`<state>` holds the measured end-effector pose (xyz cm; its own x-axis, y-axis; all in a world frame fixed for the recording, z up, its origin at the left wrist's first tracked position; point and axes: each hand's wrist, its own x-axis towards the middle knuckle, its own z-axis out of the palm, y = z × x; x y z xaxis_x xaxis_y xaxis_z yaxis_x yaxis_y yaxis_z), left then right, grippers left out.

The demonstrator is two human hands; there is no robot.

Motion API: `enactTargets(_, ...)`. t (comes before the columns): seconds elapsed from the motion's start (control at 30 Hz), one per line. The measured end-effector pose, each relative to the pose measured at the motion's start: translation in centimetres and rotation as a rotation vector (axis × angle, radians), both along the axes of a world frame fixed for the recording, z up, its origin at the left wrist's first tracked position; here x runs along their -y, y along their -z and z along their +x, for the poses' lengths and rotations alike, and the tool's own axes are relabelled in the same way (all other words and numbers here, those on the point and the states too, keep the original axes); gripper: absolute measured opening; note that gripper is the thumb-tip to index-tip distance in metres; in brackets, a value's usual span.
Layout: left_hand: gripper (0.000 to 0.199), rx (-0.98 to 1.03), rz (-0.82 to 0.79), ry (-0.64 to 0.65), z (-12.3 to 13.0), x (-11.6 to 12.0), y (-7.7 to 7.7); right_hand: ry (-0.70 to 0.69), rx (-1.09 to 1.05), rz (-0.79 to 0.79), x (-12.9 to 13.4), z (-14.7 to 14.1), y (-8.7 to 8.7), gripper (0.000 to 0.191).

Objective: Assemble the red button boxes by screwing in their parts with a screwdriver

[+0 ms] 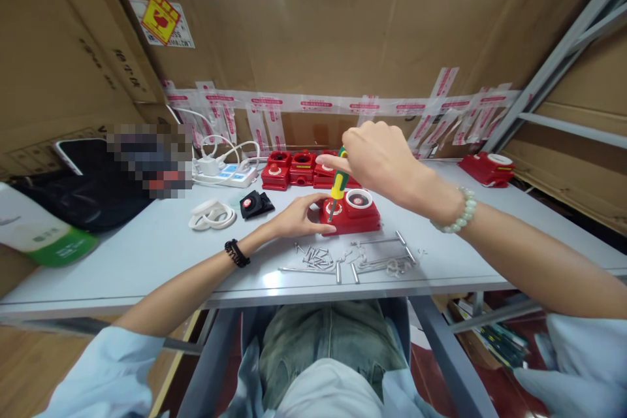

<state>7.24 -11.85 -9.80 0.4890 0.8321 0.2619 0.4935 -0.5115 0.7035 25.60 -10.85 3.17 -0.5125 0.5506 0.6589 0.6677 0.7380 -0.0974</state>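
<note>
Tabletop [157,248], screwdriver handle [337,185] partly hidden

The left arm [196,287] and right arm [519,251] reach forward and inward. The left hand [300,217] sits low, thumb [321,228] and fingers [315,200] parted in a C. The right hand [379,157] is higher, curled into a fist (1 digit [332,162] juts leftward), knuckles [375,130] uppermost.
</note>
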Motion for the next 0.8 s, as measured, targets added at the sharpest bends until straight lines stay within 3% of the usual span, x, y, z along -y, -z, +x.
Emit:
enactTargets(0.1, 0.06, 0.003, -0.001, 0.001, 0.0, 0.0, -0.1, -0.062, 0.085, -0.016, 0.1, 0.1, -0.6, 0.039)
enactTargets(0.27, 0.058, -0.016, 0.01, -0.014, 0.0, -0.1, -0.2, -0.255, 0.461, -0.169, 1.8, 0.4, -3.1, 0.008)
enactTargets(0.37, 0.058, -0.018, 0.01, -0.024, -0.1, -0.1, 0.0, -0.255, 0.498, -0.156, 2.0, 0.2, -3.0, 0.014)
enactTargets(0.47, 0.064, -0.018, -0.009, -0.031, -0.1, -0.2, 0.2, -0.097, 0.443, -0.077, 1.3, -0.1, -1.5, 0.024)
enactTargets(0.53, 0.066, -0.017, -0.013, -0.018, -0.1, -0.2, 0.3, -0.054, 0.398, -0.053, 0.8, -0.3, -0.7, 0.02)
enactTargets(0.6, 0.064, -0.018, -0.009, -0.001, -0.1, -0.1, 0.4, -0.103, 0.369, -0.087, 0.7, -0.3, -0.4, 0.014)
enactTargets(0.8, 0.059, -0.035, 0.062, 0.029, -0.2, 0.2, 0.3, -0.445, 0.295, -0.246, 1.5, -0.1, -0.9, 0.032)
